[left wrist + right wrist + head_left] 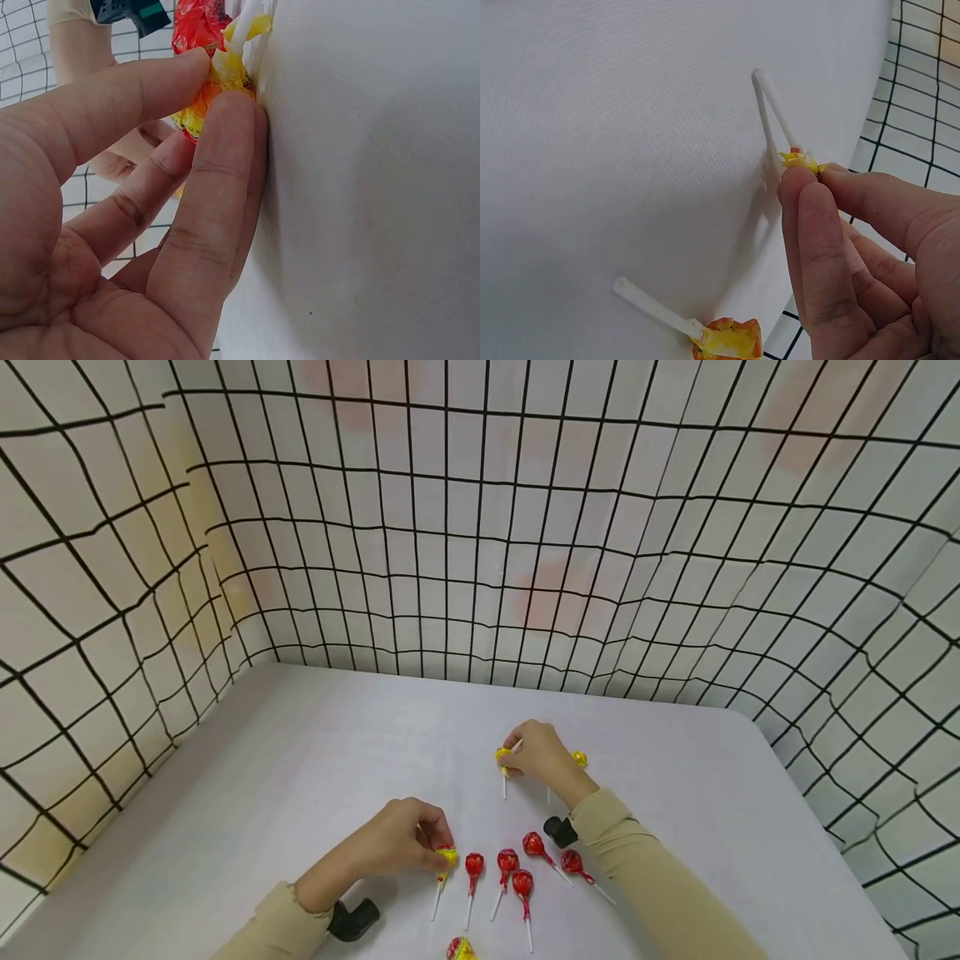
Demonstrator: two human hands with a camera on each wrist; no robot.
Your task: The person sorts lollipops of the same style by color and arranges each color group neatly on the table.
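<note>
In the head view, my left hand (401, 839) pinches a yellow-and-red wrapped lollipop (447, 857) low over the white table, its stick towards me. Seen from the left wrist, thumb and fingertips grip its yellow wrapper (229, 71), with a red lollipop (199, 28) just behind. Farther back, my right hand (538, 753) holds a yellow lollipop (502, 753) between thumb and fingers. The right wrist view has the fingers at its wrapper twist (801, 160), the ball hidden by them. Another yellow lollipop (580, 758) lies beside that hand, partly behind the wrist.
Several red lollipops, one of them here (474, 864), lie on the white table (337, 727) between the forearms. A red-and-yellow lollipop (461, 949) is cut off at the bottom edge. Black wire mesh (465, 535) encloses the back and sides.
</note>
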